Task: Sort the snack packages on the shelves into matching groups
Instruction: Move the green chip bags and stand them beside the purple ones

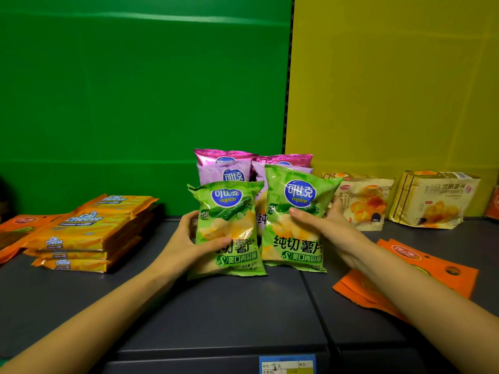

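Green chip bags stand upright mid-shelf (216,314), one in each hand: the left hand (186,238) clasps the left green bag (229,230), the right hand (332,233) clasps the right green bag (297,220). Two purple bags (229,168) stand just behind them, cheese wafer packs (89,228) stacked at far left.

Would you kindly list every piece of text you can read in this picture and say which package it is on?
"可比克 copico", "纯切薯片": right green chip bag, in the right hand.
"copico": left green chip bag, in the left hand.
"可比克": pink chip bag behind.
"Cal Cheese": stacked orange wafer packs.
"Croissant": pastry pack.
Shelf-edge tag: too blurred to read.
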{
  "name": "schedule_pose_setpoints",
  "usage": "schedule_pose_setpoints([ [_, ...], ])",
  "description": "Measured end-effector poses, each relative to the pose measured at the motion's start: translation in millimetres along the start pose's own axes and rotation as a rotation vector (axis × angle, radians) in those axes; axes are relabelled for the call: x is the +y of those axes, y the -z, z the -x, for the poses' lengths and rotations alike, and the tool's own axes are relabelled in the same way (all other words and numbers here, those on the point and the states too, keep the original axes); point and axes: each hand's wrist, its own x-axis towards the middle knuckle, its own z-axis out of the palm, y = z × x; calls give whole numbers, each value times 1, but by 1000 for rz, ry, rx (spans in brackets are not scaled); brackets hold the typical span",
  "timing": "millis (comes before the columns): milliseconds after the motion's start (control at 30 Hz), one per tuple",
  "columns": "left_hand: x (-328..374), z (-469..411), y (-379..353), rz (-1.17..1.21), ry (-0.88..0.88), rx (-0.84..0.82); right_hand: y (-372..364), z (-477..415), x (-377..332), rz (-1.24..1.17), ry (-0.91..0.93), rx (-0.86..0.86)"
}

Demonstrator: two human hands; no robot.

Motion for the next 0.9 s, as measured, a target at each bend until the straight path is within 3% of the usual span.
schedule_pose_setpoints([
  [233,25,10,9,-195,-152,62,16,9,-9,-24,-20,-5],
  [433,49,31,11,-488,-499,178,62,40,-25,124,-17,93],
  [667,58,42,-59,-634,-638,-340,126,85,-11,731,-77,533],
  [800,47,33,-106,-721,-594,-553,146,108,6,1136,-400,522],
  [900,38,21,-139,-780,-493,-654,153,115,21,1243,-544,440],
])
